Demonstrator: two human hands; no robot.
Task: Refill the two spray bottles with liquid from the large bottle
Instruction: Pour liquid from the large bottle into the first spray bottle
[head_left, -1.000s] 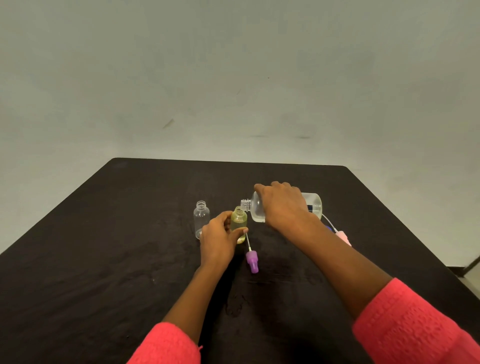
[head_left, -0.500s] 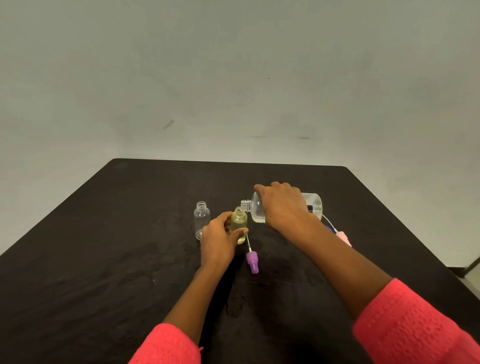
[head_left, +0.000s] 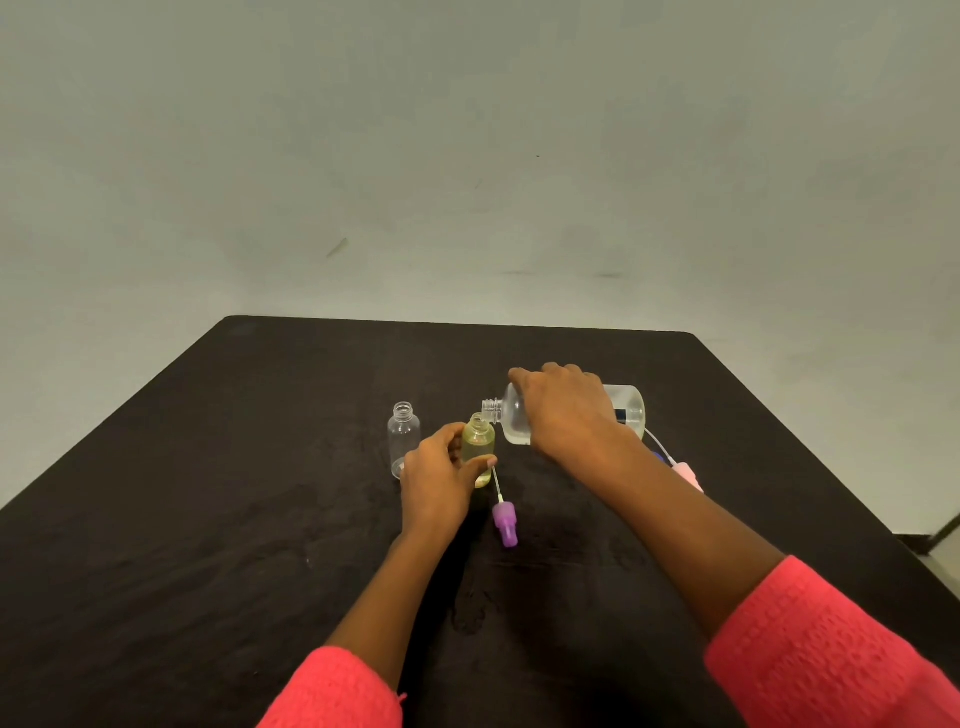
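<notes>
At a dark, matte table (head_left: 208, 519), we tip the large bottle (head_left: 626, 410) almost onto its side. Our right hand (head_left: 563, 410) is wrapped over its shoulder from above, fingers curled round the clear body. Its threaded neck hangs just above the mouth of the yellow-tinted spray bottle (head_left: 478, 441). Our left hand (head_left: 439, 475) holds that small bottle upright on the table, thumb and fingers curled round its lower half. We cannot tell whether a stream is running between the two mouths, or how full the small bottle is.

The large bottle looks rigid, smooth and round, and is partly filled with clear liquid. We judge that its weight shifts as it tilts, so the wide body near the shoulder is the sure place to hold it. The small bottle seems light, stiff and easy to topple. Its mouth is narrow, so a grip low on the body leaves the opening free. Any spill would make both bottles slippery.

The clear spray bottle (head_left: 403, 439) stands uncapped and looks empty, just left of our left hand. The purple spray head (head_left: 505, 525) lies nearby, its thin white tube pointing toward the tinted bottle. The pink spray head (head_left: 685, 473) lies partly hidden behind our right forearm.
</notes>
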